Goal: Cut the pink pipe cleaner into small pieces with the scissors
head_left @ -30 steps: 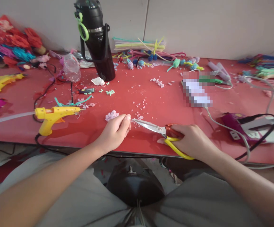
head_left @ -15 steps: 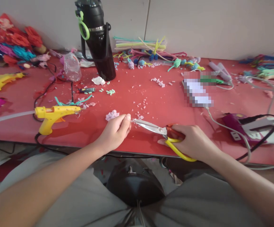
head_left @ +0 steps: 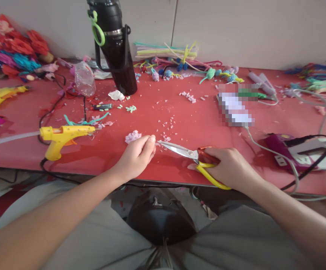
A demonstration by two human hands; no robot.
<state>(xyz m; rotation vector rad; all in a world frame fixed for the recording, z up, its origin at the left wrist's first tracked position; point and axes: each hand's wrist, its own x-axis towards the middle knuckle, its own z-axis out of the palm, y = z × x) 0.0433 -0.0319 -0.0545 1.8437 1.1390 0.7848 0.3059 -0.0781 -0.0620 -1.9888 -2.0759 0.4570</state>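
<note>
My right hand [head_left: 232, 165] grips a pair of scissors [head_left: 184, 151] by its red and yellow handles. The blades point left and look nearly closed, with their tips just short of my left fingertips. My left hand [head_left: 140, 153] is closed in a pinch, thumb on top; what it holds is too small to make out. Just behind that hand lies a small heap of pale pink cut pieces [head_left: 133, 136]. Tiny pink scraps [head_left: 168, 124] are scattered on the red tabletop [head_left: 151, 107] beyond the scissor tips.
A yellow glue gun [head_left: 64, 137] with a glue stick lies left of my left hand. Behind stands a black bottle [head_left: 120, 56]. Bundled pipe cleaners [head_left: 165, 51] lie along the wall. At right are a purple power strip [head_left: 281, 150] and loose cables.
The scissor handles have drawn slightly closer together and the blades look more closed. My left hand keeps its pinch in nearly the same place.
</note>
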